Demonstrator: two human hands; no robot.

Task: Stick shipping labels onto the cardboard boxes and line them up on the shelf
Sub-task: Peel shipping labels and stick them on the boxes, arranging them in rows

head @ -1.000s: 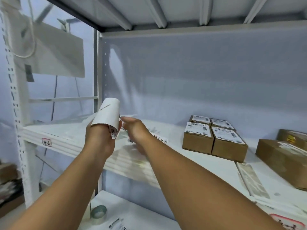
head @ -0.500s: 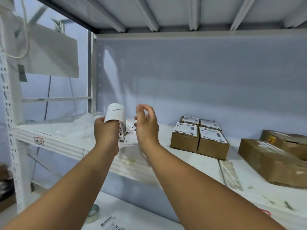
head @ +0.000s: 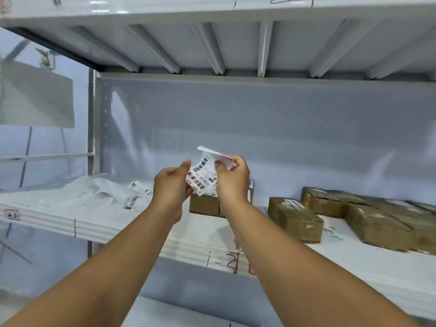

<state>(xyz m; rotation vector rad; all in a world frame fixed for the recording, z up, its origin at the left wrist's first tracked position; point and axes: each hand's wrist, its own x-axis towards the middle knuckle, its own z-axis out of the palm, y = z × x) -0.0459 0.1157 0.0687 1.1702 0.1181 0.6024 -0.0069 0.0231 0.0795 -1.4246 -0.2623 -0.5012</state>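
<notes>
Shipping label (head: 202, 178) up in the air, printed side to the camera, barcodes showing, held between both hands just above the shelf (head: 122, 228). Left hand (head: 169, 186) pinches its lower left edge, fingers curled under the paper, thumb lifted beside the upper corner. Right hand (head: 232, 179) grips the top right, fingers curled round the paper, and a white backing sheet (head: 218, 156) curls up and out over its knuckles. Whether label and backing are fully apart, I cannot tell: the fingers hide the join.

Straight behind the hands, two small cardboard boxes (head: 204, 206) sit side by side on the shelf, mostly hidden by the wrists, with a label corner showing on the right one.

Over to the right, a larger taped box (head: 296, 219) stands alone, turned at an angle, and beyond it more brown boxes (head: 377, 224) crowd together toward the back wall, blurred at the frame edge.

Left of the hands, loose printed labels (head: 137, 197) lie on the shelf, next to a heap of crumpled clear plastic (head: 89, 191).

Down on the shelf's front lip, a handwritten mark (head: 221, 260) reading "1-2", and far left a small tag (head: 12, 215). Overhead, the ribbed underside of the upper shelf (head: 212, 48).
</notes>
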